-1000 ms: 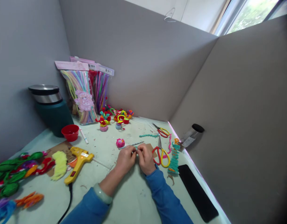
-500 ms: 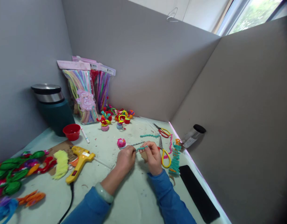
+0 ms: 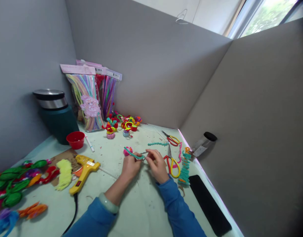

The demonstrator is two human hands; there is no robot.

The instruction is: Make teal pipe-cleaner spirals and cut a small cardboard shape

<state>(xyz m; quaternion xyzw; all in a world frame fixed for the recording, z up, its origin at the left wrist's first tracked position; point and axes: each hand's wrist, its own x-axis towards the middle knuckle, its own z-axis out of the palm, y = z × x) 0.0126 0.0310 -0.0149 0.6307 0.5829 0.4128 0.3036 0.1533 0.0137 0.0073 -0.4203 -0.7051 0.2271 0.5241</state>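
Observation:
My left hand [image 3: 132, 167] pinches a teal pipe cleaner [image 3: 133, 154], whose free end sticks up to the left in front of a pink pompom-like ball [image 3: 128, 151]. Fingers of my right hand [image 3: 157, 165] close on the bent right end of the same pipe cleaner. Behind the hands a thin greyish stick lies partly hidden. Beyond them rests a twisted teal pipe cleaner [image 3: 158, 144]. Right of my right hand lie red-and-yellow-handled scissors [image 3: 175, 168], with a second pair of scissors [image 3: 173, 141] farther back.
A yellow glue gun [image 3: 85, 171] with its cord lies left. Nearby are a red cup [image 3: 75, 140], a dark teal bottle [image 3: 58, 118] and bags of pipe cleaners [image 3: 86, 98]. A coiled teal-and-orange piece [image 3: 185, 168] and a black flat object [image 3: 210, 204] lie right. Grey panels enclose the table.
The teal pipe cleaner's free end has swung from pointing right to pointing up-left. My right hand has shifted slightly left and up, near the left fingertips.

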